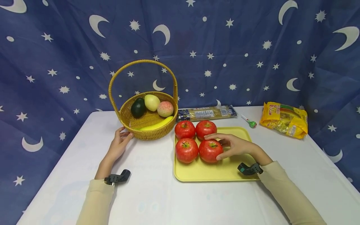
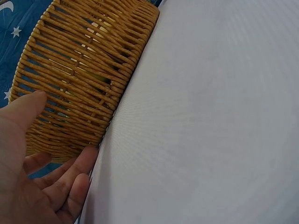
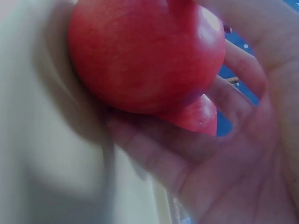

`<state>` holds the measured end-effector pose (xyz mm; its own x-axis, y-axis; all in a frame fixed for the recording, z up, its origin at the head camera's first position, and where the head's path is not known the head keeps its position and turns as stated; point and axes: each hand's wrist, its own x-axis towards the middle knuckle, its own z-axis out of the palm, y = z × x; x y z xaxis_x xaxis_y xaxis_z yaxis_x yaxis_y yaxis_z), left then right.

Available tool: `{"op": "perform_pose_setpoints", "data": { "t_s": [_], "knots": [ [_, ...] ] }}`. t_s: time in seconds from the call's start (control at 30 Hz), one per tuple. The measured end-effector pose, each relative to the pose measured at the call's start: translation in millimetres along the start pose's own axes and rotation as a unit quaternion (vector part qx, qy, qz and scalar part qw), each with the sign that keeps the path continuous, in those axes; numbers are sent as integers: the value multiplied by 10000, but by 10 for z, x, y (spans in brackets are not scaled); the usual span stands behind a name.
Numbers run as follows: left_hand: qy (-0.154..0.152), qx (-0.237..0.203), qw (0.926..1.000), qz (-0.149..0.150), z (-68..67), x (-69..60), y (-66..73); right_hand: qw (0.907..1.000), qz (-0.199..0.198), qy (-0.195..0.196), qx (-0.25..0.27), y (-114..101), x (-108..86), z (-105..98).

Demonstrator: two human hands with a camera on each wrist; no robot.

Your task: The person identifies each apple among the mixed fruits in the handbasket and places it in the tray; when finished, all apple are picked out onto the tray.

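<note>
My left hand [image 1: 118,144] rests against the lower left side of a wicker basket [image 1: 146,135], thumb on the front and relaxed fingers along the side. The left wrist view shows the thumb and fingertips beside the woven wall [image 2: 79,70]. In the basket lie a dark green avocado [image 1: 138,107], a pale yellow-green fruit [image 1: 152,102], a peach [image 1: 165,109] and a banana [image 1: 157,124]. My right hand [image 1: 234,145] holds the front right red apple [image 1: 208,151] between thumb and fingers. Several apples sit together on a yellow tray [image 1: 213,177]; another apple [image 3: 198,116] shows behind the held one.
Behind the tray lies a long pack of spaghetti [image 1: 206,113]. A lollipop [image 1: 249,122] and a yellow bag of sweets [image 1: 284,119] are at the back right. A blue curtain [image 1: 197,75] hangs behind the white table [image 1: 146,200]. The basket's tall handle [image 1: 142,61] stands upright.
</note>
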<state>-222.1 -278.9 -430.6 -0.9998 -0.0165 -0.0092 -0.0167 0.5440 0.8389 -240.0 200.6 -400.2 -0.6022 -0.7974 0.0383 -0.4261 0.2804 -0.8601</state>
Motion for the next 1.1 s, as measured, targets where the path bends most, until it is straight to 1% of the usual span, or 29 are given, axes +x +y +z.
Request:
{"op": "perform_pose_setpoints", "data": {
  "t_s": [0.17, 0.2, 0.3, 0.37, 0.47, 0.57, 0.6, 0.67, 0.73, 0.8, 0.87, 0.93, 1.0, 1.03, 1.07, 1.1],
  "knots": [
    [75, -149, 9997, 201, -17, 33, -8, 10000, -63, 8, -62, -3, -5, -33],
    [105, -140, 9995, 277, -18, 40, -3, 9999, -70, 28, -87, -4, -10, -42],
    [235, -108, 9990, 375, -19, 53, 11, 9999, -69, 77, -114, -10, -22, -67],
    [284, -104, 9989, 370, -19, 59, 22, 9999, -29, 102, -112, -18, -30, -81],
    [281, -175, 9990, 303, -16, 61, 48, 9999, -9, 132, -36, -25, -57, -104],
    [294, -235, 9989, 270, -11, 61, 86, 9996, -38, 266, 52, -31, -90, -136],
    [325, -234, 9988, 266, -11, 55, 102, 9994, -61, 323, 77, -32, -97, -146],
    [480, -194, 9984, 246, -23, 36, 120, 9989, -135, 436, 103, -29, -101, -160],
    [681, -158, 9974, 187, -44, 0, 134, 9983, -211, 531, 110, -10, -97, -166],
    [948, -154, 9953, 134, -66, -50, 142, 9976, -299, 619, 117, 15, -99, -158],
    [1383, -208, 9901, 111, -90, -103, 149, 9970, -371, 666, 155, 38, -110, -144],
    [1913, -275, 9810, 180, -113, -144, 170, 9967, -374, 690, 184, 45, -129, -134],
    [2450, -288, 9684, 367, -136, -169, 202, 9967, -366, 708, 143, 37, -153, -130],
    [2664, -266, 9623, 481, -142, -178, 226, 9966, -381, 734, 68, 25, -166, -131],
    [2813, -211, 9574, 609, -147, -184, 249, 9962, -398, 770, -18, 14, -181, -134],
    [2898, -146, 9541, 739, -147, -188, 277, 9955, -440, 830, -116, -3, -198, -139]
  ]
}}
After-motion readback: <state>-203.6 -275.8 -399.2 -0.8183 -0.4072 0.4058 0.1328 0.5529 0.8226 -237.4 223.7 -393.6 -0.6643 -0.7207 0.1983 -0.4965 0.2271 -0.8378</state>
